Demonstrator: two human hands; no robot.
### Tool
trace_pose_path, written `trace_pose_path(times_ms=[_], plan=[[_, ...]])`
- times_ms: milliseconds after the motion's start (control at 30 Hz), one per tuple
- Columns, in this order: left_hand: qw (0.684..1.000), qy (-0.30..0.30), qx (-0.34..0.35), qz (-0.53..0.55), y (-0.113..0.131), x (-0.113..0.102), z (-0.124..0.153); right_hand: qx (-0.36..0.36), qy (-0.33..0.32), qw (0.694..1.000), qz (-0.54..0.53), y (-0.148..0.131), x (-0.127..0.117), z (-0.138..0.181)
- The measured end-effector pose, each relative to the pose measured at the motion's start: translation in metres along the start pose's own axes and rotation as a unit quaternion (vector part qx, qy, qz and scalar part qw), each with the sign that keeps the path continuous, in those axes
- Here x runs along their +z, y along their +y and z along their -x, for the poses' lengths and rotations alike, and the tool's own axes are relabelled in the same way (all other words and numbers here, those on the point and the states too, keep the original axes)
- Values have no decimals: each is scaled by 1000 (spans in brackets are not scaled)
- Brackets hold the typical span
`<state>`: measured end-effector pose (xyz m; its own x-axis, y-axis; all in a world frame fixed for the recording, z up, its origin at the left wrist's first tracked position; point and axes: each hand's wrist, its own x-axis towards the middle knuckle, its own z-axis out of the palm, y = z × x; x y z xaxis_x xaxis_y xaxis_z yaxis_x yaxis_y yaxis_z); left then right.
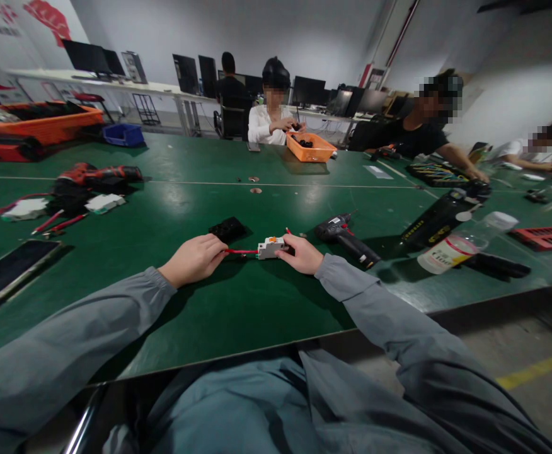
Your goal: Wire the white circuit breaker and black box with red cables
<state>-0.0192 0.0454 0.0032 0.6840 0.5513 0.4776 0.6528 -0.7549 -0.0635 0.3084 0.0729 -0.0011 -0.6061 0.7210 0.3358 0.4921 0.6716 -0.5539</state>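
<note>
Pinching | left grip [195,258]: closed, red wire [241,251] | right grip [303,254]: closed, white breaker [267,250]

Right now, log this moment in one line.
left hand: pinching red wire | right hand: gripping breaker | wire: meets breaker's left end | drill: lying on table, right of right hand

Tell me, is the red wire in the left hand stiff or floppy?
The red wire runs straight from the left hand to the white block, so it may be fairly stiff. It looks thin, so it could probably still bend.
</note>
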Motion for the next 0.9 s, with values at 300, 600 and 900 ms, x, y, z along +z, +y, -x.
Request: trace_pose_path(times_ms=[300,600,900], plan=[[998,-60,-21,14,2,-1,-6,8,-41,999,20,-4,-1,-4],[997,-72,6,34,3,-5,-6,0,-43,994,99,-16,-5,-3],[995,-89,10,40,3,-6,-6,232,52,917,320,21,-109,9]])
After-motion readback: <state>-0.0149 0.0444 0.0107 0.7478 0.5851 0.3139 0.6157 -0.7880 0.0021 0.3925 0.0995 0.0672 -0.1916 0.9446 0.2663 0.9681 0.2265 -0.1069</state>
